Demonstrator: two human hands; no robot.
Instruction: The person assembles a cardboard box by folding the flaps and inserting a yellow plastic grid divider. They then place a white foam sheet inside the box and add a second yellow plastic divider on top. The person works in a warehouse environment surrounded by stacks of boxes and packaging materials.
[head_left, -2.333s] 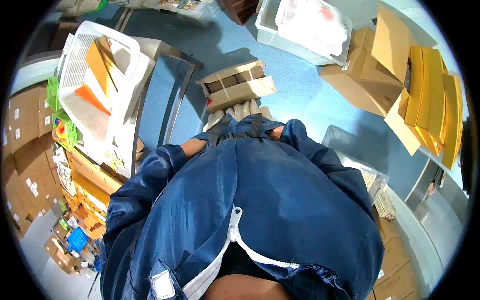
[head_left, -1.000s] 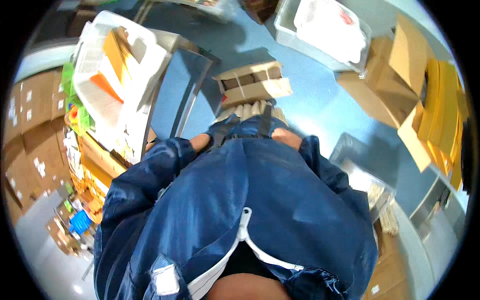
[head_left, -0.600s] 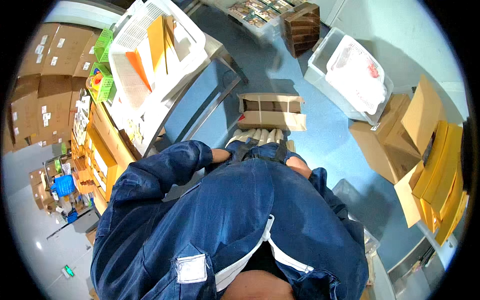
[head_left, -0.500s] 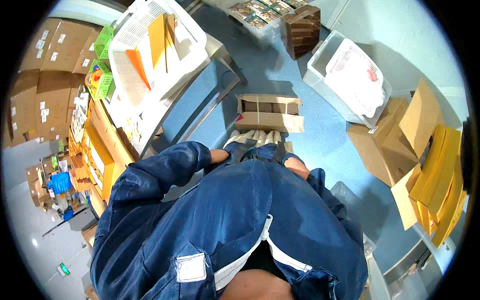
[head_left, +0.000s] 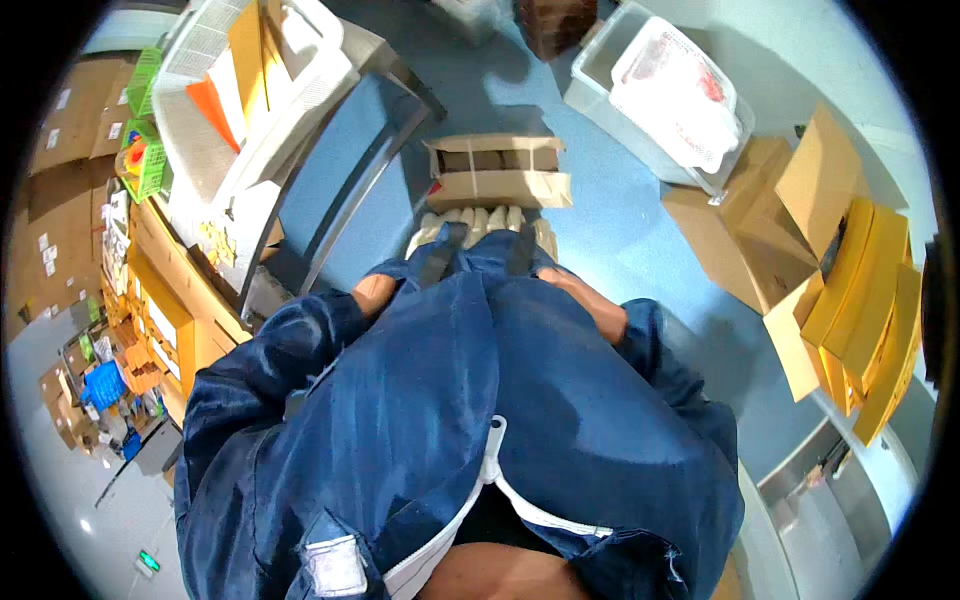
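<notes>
At the left front of my blue jacket point(head_left: 400, 370), a bare part of my left hand point(head_left: 374, 292) shows past the sleeve; its fingers are hidden by the cloth. On the other side more of my right hand point(head_left: 590, 302) and wrist shows, with its fingers out of sight too. Two dark straps point(head_left: 440, 258) lie between the hands. Just ahead is a row of cream-coloured rounded pieces point(head_left: 480, 220), whose kind I cannot make out. Beyond them sits an open cardboard box point(head_left: 520, 188) with brown contents and pale bands across it. Whether either hand grips anything is hidden.
A white basket point(head_left: 190, 130) with folders stands on the left table. Clear tub point(head_left: 600, 100) and white basket point(head_left: 670, 90) lie at the far right. Nearer on the right, an open carton point(head_left: 740, 220) adjoins yellow folders point(head_left: 860, 290). Stacked cartons point(head_left: 80, 190) line the left.
The surroundings have shifted up and left in view. More of my right hand and wrist shows, and both hands sit farther apart. The banded box appears higher in the picture.
</notes>
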